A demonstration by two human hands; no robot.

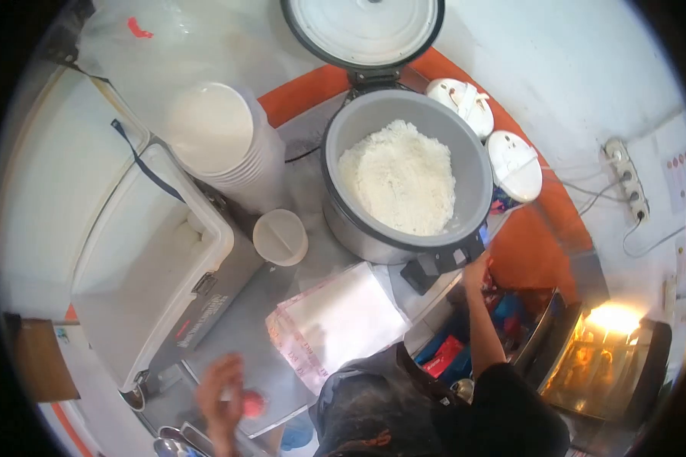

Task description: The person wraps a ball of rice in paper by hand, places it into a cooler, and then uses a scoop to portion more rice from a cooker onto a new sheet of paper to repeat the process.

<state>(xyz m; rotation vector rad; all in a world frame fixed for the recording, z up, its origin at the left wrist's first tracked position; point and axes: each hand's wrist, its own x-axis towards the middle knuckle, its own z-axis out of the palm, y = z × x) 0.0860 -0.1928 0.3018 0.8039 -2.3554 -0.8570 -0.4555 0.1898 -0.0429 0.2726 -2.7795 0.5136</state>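
Note:
My left hand [221, 388] is low on the left over the grey counter, smeared by motion. Its fingers are bent and apart, with nothing visible in them. Beside it lies a small round red thing [253, 404], too blurred to name. My right hand [476, 272] is at the front right of a large rice cooker [351, 228], by its black front latch [442, 263]; its fingers are mostly hidden. White rice [400, 179] is heaped in the cooker's grey pot, and its lid [362, 30] stands raised at the back.
A stack of white paper sheets [343, 320] lies before the cooker. To the left are a clear plastic cup [280, 238], stacked white tubs [213, 129] and an open cooler box [152, 266]. White-lidded containers [515, 166] stand right. A lit glass display warmer [598, 365] glows lower right.

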